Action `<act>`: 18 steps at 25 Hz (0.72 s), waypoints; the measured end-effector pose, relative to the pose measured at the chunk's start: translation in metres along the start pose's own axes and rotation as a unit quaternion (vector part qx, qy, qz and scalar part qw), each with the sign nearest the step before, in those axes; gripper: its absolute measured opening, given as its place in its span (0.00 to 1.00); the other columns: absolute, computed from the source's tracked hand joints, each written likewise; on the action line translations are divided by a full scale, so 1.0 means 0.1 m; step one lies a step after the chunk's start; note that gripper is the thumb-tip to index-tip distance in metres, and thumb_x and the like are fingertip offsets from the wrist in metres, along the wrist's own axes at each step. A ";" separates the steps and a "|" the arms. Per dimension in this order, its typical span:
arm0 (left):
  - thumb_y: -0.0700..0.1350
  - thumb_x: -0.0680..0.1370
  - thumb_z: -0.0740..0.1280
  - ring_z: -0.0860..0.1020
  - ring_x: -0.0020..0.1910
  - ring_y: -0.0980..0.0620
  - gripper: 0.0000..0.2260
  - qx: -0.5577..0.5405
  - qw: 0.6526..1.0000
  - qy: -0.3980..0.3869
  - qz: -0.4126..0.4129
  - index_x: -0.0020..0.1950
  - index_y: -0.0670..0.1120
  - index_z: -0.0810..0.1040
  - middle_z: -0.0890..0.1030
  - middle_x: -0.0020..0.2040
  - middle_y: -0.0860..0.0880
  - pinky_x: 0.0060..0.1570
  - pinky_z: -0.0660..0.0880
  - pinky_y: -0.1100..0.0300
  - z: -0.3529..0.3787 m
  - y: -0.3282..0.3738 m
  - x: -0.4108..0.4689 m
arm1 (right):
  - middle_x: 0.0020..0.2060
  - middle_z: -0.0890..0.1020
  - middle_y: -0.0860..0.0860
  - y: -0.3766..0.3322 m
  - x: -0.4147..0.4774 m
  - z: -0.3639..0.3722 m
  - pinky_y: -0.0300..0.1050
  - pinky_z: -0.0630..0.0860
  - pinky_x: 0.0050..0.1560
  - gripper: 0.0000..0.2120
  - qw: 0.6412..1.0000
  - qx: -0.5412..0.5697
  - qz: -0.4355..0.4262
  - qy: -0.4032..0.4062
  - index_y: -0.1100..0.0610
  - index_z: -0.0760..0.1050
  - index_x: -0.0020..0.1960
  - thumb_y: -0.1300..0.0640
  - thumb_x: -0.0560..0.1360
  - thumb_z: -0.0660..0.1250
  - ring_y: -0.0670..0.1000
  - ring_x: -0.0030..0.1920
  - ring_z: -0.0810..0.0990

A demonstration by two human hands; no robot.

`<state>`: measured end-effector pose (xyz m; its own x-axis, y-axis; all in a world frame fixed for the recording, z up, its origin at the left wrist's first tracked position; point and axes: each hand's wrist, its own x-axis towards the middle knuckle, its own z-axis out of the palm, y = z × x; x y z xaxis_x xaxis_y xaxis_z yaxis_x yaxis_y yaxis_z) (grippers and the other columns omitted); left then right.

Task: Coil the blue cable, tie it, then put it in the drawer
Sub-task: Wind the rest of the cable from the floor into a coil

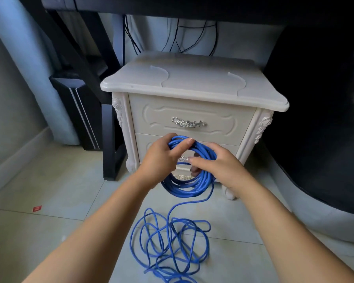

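Head view, looking down at the floor in front of a small cabinet.

Blue cable (189, 181) partly wound: a bundle of several loops held up in front of the cabinet's lower drawer (143, 142), well clear of the floor tiles (70, 193). Left hand (161, 158) closed around the upper left of the loops, fingers wrapped over the strands. Right hand (215, 163) gripping the right side of the same loops, thumb pointing left across the middle of the ring; fingers behind the cable only partly seen (possibly curled round the strands). One strand dropping from the lower right of the bundle down to a loose tangle (170, 242) spread flat on the tiles, between the two forearms. No tie seen on the bundle.

White cabinet (192, 82) just behind the hands, with carved flower trim at both front corners. Upper drawer (192, 113) shut, fitted with a silver handle (188, 122). Lower drawer also shut, mostly hidden by hands and cable; a bit of its own silver handle showing through the ring of loops.

Left of the cabinet: a black desk leg (108, 139) and a dark box (78, 111) against the wall. Thin black wires (192, 37) hanging behind the cabinet. Small red scrap (37, 208) lying on the tiles at far left. Large black rounded shape (319, 139) at right, not identified.
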<state>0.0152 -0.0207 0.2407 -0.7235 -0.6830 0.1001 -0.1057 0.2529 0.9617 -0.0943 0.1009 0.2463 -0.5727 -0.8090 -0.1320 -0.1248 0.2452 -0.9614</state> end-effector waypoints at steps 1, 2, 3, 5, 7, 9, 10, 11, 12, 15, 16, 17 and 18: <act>0.52 0.79 0.67 0.66 0.29 0.49 0.13 -0.041 0.999 0.024 -0.016 0.44 0.42 0.76 0.70 0.30 0.48 0.32 0.67 0.54 0.00 -0.02 0.03 | 0.41 0.86 0.54 0.00 0.03 0.01 0.45 0.81 0.41 0.11 0.999 0.031 0.013 -0.015 0.56 0.76 0.53 0.57 0.73 0.74 0.51 0.40 0.86; 0.51 0.79 0.67 0.66 0.29 0.49 0.12 -0.062 0.997 0.045 -0.027 0.43 0.43 0.76 0.70 0.31 0.47 0.32 0.67 0.54 -0.01 -0.01 0.04 | 0.44 0.86 0.55 0.01 0.03 0.02 0.43 0.79 0.41 0.11 0.998 0.049 0.021 -0.022 0.55 0.76 0.53 0.57 0.73 0.73 0.52 0.42 0.86; 0.51 0.79 0.67 0.66 0.29 0.49 0.11 -0.070 0.995 0.063 -0.034 0.43 0.45 0.77 0.70 0.31 0.47 0.32 0.68 0.54 -0.02 0.00 0.03 | 0.46 0.86 0.56 -0.01 0.02 0.03 0.42 0.79 0.41 0.11 0.998 0.061 0.026 -0.023 0.54 0.76 0.53 0.57 0.73 0.73 0.53 0.44 0.86; 0.52 0.79 0.67 0.67 0.29 0.49 0.11 -0.084 0.992 0.081 -0.041 0.43 0.45 0.77 0.70 0.31 0.47 0.32 0.68 0.53 -0.02 0.08 -0.02 | 0.49 0.85 0.56 -0.07 -0.04 0.05 0.44 0.80 0.44 0.15 0.996 0.079 0.029 -0.016 0.53 0.74 0.56 0.60 0.72 0.74 0.55 0.44 0.87; 0.53 0.79 0.67 0.66 0.28 0.50 0.11 -0.123 0.986 0.100 -0.059 0.43 0.46 0.77 0.70 0.30 0.49 0.32 0.67 0.54 0.00 0.19 -0.05 | 0.48 0.86 0.56 -0.20 -0.11 0.04 0.51 0.81 0.49 0.18 0.992 0.118 0.029 -0.015 0.52 0.74 0.58 0.62 0.71 0.74 0.58 0.45 0.86; 0.54 0.79 0.67 0.65 0.26 0.52 0.12 -0.170 0.976 0.112 -0.075 0.45 0.46 0.77 0.69 0.29 0.51 0.31 0.66 0.56 0.02 0.34 -0.08 | 0.48 0.86 0.55 -0.32 -0.17 0.01 0.55 0.81 0.52 0.19 0.988 0.151 0.026 -0.013 0.49 0.75 0.59 0.61 0.71 0.74 0.60 0.46 0.86; 0.55 0.78 0.66 0.65 0.26 0.53 0.12 -0.182 0.974 0.115 -0.074 0.45 0.47 0.78 0.69 0.29 0.52 0.31 0.67 0.57 0.02 0.42 -0.12 | 0.49 0.86 0.54 -0.37 -0.24 -0.02 0.56 0.81 0.52 0.18 0.987 0.156 0.025 -0.010 0.49 0.75 0.59 0.60 0.72 0.74 0.59 0.46 0.86; 0.56 0.78 0.66 0.65 0.25 0.54 0.13 -0.195 0.970 0.125 -0.072 0.45 0.47 0.77 0.69 0.28 0.52 0.31 0.67 0.57 0.02 0.51 -0.16 | 0.50 0.86 0.54 -0.40 -0.30 -0.04 0.58 0.81 0.52 0.17 0.987 0.158 0.025 -0.010 0.50 0.75 0.59 0.59 0.72 0.73 0.59 0.47 0.86; 0.57 0.78 0.66 0.65 0.25 0.54 0.14 -0.208 0.965 0.143 -0.074 0.44 0.47 0.77 0.68 0.28 0.52 0.30 0.67 0.57 0.02 0.57 -0.22 | 0.49 0.86 0.55 -0.42 -0.38 -0.04 0.58 0.81 0.51 0.16 0.987 0.158 0.027 -0.014 0.51 0.75 0.59 0.58 0.73 0.73 0.58 0.47 0.86; 0.59 0.79 0.64 0.66 0.23 0.56 0.16 -0.261 0.942 0.186 -0.097 0.45 0.47 0.76 0.68 0.27 0.54 0.31 0.68 0.57 0.03 0.73 -0.46 | 0.46 0.86 0.58 -0.49 -0.68 0.06 0.58 0.83 0.46 0.13 0.986 0.158 0.042 -0.016 0.55 0.73 0.57 0.59 0.75 0.71 0.57 0.46 0.85; 0.60 0.78 0.64 0.67 0.23 0.56 0.16 -0.272 0.939 0.181 -0.104 0.46 0.46 0.76 0.68 0.26 0.54 0.34 0.69 0.56 0.05 0.75 -0.57 | 0.45 0.86 0.59 -0.50 -0.77 0.11 0.59 0.83 0.44 0.11 0.987 0.155 0.042 0.003 0.55 0.73 0.55 0.61 0.75 0.70 0.57 0.45 0.85; 0.60 0.78 0.64 0.69 0.24 0.55 0.17 -0.278 0.940 0.165 -0.108 0.47 0.46 0.77 0.69 0.26 0.54 0.37 0.71 0.55 0.06 0.77 -0.67 | 0.44 0.85 0.60 -0.51 -0.85 0.15 0.60 0.83 0.42 0.08 0.988 0.149 0.037 0.031 0.55 0.72 0.53 0.63 0.76 0.68 0.57 0.43 0.85; 0.61 0.78 0.65 0.72 0.27 0.54 0.18 -0.274 0.945 0.141 -0.111 0.48 0.45 0.77 0.72 0.27 0.53 0.40 0.73 0.53 0.05 0.79 -0.76 | 0.41 0.85 0.60 -0.51 -0.92 0.18 0.61 0.83 0.40 0.07 0.987 0.143 0.029 0.062 0.55 0.71 0.50 0.64 0.77 0.65 0.56 0.40 0.85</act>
<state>0.0585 0.0551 0.3072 -0.5070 -0.8521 -0.1298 0.1918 -0.2583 0.9468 -0.0209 0.1534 0.3031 -0.6688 -0.7227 -0.1744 0.1343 0.1133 -0.9844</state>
